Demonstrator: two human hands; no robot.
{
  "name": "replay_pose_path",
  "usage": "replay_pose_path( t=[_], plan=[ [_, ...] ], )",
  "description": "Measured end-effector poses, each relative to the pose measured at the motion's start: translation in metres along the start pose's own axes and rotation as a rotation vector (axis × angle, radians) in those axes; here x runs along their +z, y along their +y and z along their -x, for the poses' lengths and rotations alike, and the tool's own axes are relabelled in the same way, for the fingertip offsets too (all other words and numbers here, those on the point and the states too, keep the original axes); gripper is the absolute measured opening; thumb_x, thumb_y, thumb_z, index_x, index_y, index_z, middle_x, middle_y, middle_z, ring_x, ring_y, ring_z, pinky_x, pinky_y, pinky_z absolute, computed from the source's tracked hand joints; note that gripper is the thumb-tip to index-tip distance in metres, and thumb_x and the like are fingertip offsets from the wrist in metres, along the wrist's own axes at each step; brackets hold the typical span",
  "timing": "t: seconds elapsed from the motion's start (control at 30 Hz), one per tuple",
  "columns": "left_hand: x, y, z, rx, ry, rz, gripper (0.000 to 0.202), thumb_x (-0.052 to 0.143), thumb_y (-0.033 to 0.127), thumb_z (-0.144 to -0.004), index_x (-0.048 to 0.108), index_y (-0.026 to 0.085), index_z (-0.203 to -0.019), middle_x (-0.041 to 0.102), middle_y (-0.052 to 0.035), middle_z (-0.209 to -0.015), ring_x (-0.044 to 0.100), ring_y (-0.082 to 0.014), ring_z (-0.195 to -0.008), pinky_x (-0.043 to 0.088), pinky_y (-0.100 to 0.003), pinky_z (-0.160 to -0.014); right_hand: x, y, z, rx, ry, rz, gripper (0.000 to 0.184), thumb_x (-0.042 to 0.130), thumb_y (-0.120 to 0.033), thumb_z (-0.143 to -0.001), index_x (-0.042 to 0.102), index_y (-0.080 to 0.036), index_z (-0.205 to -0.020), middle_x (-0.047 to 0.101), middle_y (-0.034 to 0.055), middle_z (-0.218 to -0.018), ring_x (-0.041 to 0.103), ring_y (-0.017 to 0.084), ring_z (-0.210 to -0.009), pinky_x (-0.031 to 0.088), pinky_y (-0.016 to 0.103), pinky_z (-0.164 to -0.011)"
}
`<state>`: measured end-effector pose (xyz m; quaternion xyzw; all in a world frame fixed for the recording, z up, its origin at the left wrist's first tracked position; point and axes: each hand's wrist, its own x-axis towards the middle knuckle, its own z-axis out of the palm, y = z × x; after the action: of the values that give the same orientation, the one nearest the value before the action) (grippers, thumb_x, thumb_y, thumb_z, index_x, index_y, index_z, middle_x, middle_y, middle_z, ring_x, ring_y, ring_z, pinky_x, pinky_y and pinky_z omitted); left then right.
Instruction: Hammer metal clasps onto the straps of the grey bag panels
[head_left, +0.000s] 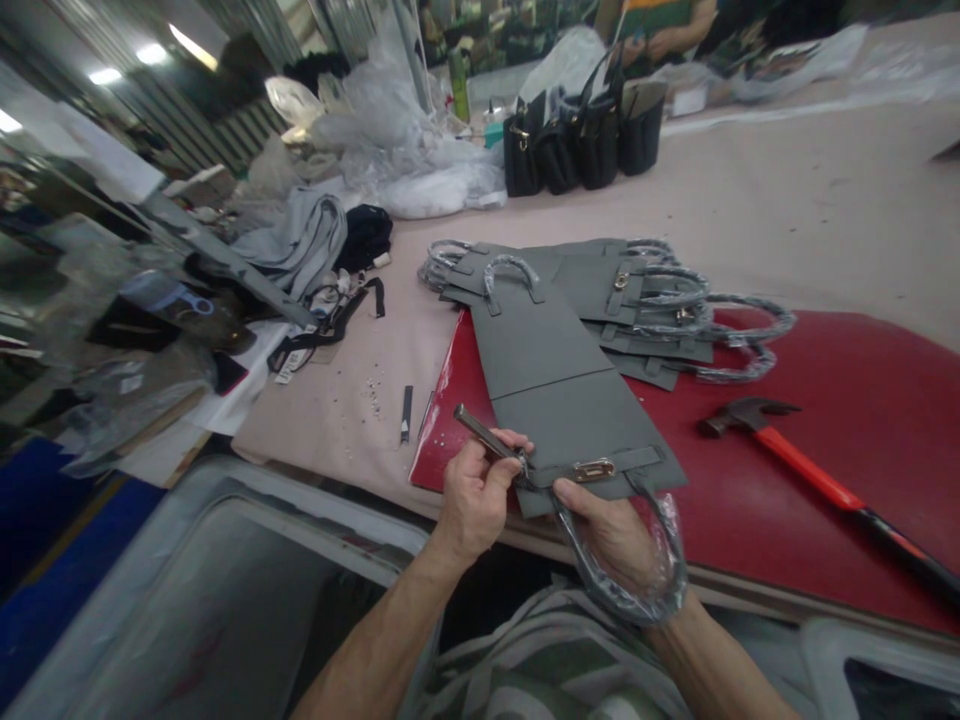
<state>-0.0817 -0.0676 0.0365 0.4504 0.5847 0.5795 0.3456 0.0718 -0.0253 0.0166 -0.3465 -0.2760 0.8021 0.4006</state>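
Observation:
A slim metal rod-shaped tool [484,432] is pinched in my left hand [474,497], its lower end at the left end of a strap on the grey bag panel [574,405]. My right hand [619,535] passes through the plastic-wrapped handle [587,572] and grips the panel's near edge, thumb on top. A gold-coloured metal clasp [594,469] lies on the strap just above that thumb. The panel stretches away across the red mat, with another wrapped handle [512,268] at its far end. My right fingertips are hidden underneath.
A claw hammer [814,470] with a red-and-black handle lies right on the red mat [885,400]. More grey bag panels [592,285] are stacked beyond. Black bags [577,145] and plastic wrap [420,150] stand farther back. A small dark strip [406,414] lies left. A co-worker's arm shows at the top.

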Motion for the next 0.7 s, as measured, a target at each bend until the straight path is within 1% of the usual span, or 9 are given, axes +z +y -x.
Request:
replay_pose_path(
  t=[0.03,0.1,0.17,0.23,0.27,0.4,0.5,0.6,0.7],
  plan=[
    [0.001,-0.001,-0.001,-0.014,-0.001,0.004,0.014,0.061,0.025,-0.092,0.063,0.017,-0.104,0.071,-0.0091,-0.106,0.072,-0.0214,-0.098,0.058,-0.033,-0.088,0.0,-0.002,0.0,0.045,0.027,-0.002,0.048,0.084,-0.03,-0.069,0.069,-0.023,-0.114,0.073,0.0041,-0.109,0.069,0.02,-0.09,0.059,0.032,-0.078],
    [0.002,-0.004,-0.004,-0.041,-0.006,0.018,0.013,0.06,0.023,-0.092,0.063,0.017,-0.103,0.07,-0.0087,-0.105,0.072,-0.0208,-0.096,0.058,-0.032,-0.086,-0.003,-0.004,0.001,0.146,0.059,0.013,0.044,0.087,-0.03,-0.066,0.071,-0.019,-0.105,0.074,0.0036,-0.094,0.067,0.016,-0.069,0.057,0.027,-0.059],
    [0.003,-0.009,-0.006,-0.061,-0.007,0.023,0.013,0.06,0.022,-0.091,0.062,0.016,-0.102,0.07,-0.0082,-0.104,0.073,-0.0202,-0.095,0.058,-0.031,-0.085,-0.006,-0.003,0.002,0.25,0.023,0.043,0.035,0.087,-0.032,-0.065,0.072,-0.015,-0.092,0.072,0.0039,-0.078,0.062,0.015,-0.057,0.054,0.026,-0.052],
    [0.004,-0.013,-0.006,-0.073,-0.008,0.023,0.012,0.06,0.021,-0.09,0.063,0.016,-0.101,0.07,-0.0077,-0.103,0.072,-0.0197,-0.095,0.058,-0.03,-0.085,-0.009,-0.001,0.004,0.33,-0.033,0.07,0.029,0.085,-0.034,-0.067,0.071,-0.013,-0.081,0.069,0.0048,-0.067,0.06,0.015,-0.052,0.054,0.027,-0.051],
    [0.004,-0.015,-0.005,-0.08,-0.005,0.028,0.012,0.061,0.02,-0.089,0.063,0.016,-0.101,0.07,-0.0075,-0.102,0.072,-0.0196,-0.094,0.057,-0.03,-0.085,-0.01,0.001,0.005,0.349,-0.043,0.081,0.028,0.084,-0.035,-0.068,0.071,-0.013,-0.078,0.069,0.0053,-0.066,0.06,0.014,-0.052,0.053,0.027,-0.051],
    [0.0,-0.018,-0.004,-0.13,0.007,0.082,0.012,0.062,0.022,-0.089,0.062,0.016,-0.1,0.071,-0.0075,-0.099,0.073,-0.0194,-0.091,0.058,-0.03,-0.083,-0.011,0.009,0.007,0.342,0.005,0.117,0.03,0.087,-0.036,-0.063,0.072,-0.012,-0.073,0.069,0.0058,-0.065,0.06,0.013,-0.053,0.05,0.024,-0.052],
    [-0.003,-0.017,-0.005,-0.154,0.006,0.141,0.014,0.063,0.026,-0.09,0.063,0.016,-0.099,0.071,-0.0079,-0.098,0.074,-0.0202,-0.09,0.058,-0.031,-0.083,-0.014,0.011,0.008,0.367,-0.025,0.132,0.033,0.088,-0.04,-0.061,0.073,-0.011,-0.068,0.067,0.0068,-0.063,0.061,0.014,-0.058,0.051,0.025,-0.058],
    [-0.006,-0.016,-0.004,-0.157,0.001,0.188,0.019,0.065,0.031,-0.09,0.062,0.015,-0.1,0.07,-0.0083,-0.1,0.074,-0.0207,-0.091,0.059,-0.031,-0.083,-0.015,0.008,0.009,0.381,-0.05,0.14,0.034,0.089,-0.042,-0.06,0.072,-0.013,-0.063,0.067,0.0063,-0.064,0.062,0.016,-0.065,0.053,0.028,-0.066],
    [-0.008,-0.014,-0.002,-0.154,-0.001,0.211,0.022,0.065,0.034,-0.091,0.062,0.015,-0.101,0.07,-0.0084,-0.102,0.074,-0.0211,-0.092,0.059,-0.031,-0.084,-0.011,0.005,0.011,0.366,-0.074,0.111,0.032,0.09,-0.04,-0.058,0.073,-0.014,-0.064,0.068,0.006,-0.068,0.061,0.016,-0.065,0.053,0.028,-0.066]
  ],
)
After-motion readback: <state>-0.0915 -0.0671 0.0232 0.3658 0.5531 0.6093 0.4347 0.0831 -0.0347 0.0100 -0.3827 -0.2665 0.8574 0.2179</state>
